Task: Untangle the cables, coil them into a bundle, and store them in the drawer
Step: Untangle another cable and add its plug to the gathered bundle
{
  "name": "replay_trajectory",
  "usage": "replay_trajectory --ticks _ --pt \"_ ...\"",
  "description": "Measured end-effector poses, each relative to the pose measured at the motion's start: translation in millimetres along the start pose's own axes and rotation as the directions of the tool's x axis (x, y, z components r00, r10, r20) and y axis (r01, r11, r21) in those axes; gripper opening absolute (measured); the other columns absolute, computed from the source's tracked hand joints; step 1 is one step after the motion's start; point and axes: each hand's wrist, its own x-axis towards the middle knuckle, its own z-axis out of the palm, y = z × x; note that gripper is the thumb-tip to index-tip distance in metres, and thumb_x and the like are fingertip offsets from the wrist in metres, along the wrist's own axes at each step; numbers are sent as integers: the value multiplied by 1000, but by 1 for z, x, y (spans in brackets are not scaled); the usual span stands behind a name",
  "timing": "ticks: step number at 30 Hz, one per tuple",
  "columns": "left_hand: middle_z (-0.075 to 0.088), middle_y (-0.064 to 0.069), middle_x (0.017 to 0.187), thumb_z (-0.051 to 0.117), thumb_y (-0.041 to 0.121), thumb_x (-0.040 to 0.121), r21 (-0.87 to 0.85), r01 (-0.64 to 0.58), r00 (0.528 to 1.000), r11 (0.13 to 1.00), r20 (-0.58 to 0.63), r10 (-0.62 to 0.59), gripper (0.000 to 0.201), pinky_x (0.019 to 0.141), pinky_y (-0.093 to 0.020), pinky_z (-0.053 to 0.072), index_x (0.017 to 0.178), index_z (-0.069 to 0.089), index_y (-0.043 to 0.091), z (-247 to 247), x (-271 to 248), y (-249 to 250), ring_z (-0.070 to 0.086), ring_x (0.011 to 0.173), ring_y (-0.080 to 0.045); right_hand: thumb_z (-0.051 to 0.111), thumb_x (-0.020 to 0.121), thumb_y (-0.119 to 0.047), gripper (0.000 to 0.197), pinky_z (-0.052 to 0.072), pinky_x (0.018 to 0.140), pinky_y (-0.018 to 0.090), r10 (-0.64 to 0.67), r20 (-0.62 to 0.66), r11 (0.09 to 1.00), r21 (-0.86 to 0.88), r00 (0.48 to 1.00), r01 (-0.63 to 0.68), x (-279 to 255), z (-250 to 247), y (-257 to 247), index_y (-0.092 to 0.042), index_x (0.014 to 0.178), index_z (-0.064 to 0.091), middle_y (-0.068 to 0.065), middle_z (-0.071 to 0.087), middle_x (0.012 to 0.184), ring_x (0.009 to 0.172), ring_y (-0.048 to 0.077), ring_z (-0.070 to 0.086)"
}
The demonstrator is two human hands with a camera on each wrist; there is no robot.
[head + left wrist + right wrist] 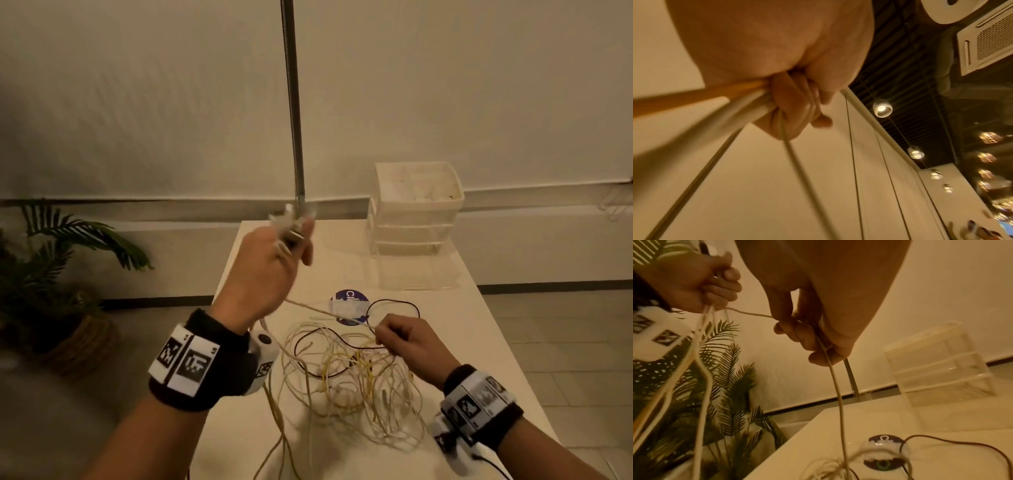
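Yellow and white thin cables [346, 380] lie in a messy pile on the white table [486, 346], low in the middle of the head view. Just above the pile, the right hand [407, 342] pinches one pale cable to pull it free. Higher up, the left hand [263, 274] squeezes several cable ends together, likely so they stay sorted. Far back, upper right, stands the clear plastic drawer box [414, 222], still waiting.

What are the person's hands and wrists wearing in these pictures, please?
Both hands are bare. The left hand has a wide black wristband carrying white tags with black square-patterned markers and a small white camera unit. The right hand wears a matching band; a thin black cable runs from its camera unit.
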Motion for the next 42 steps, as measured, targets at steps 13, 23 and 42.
replay_trajectory --ticks 13,23,42 --pt "60 -2 65 42 5 78 135 21 977 991 208 -49 15 56 -43 40 77 55 13 80 -12 9 50 60 -24 50 98 -19 28 35 58 27 -220 -65 969 103 973 226 28 -39 -66 -8 74 60 1 47 59 57 12 40" --pt "53 10 66 44 20 104 145 54 894 988 -447 17 33 49 -17 35 77 60 10 18 37 14 50 59 -7 46 94 -30 31 34 59 29 -60 -43 950 305 997 70 20 -34 -12 -10 74 59 8 43 56 55 20 37" --pt "73 15 96 61 -9 88 -43 -228 964 973 130 232 33 70 -14 52 110 72 13 44 11 45 69 85 1 49 96 -17 31 27 48 28 334 -348 919 327 876 -221 32 -47 -12 -6 67 57 1 37 53 50 15 29"
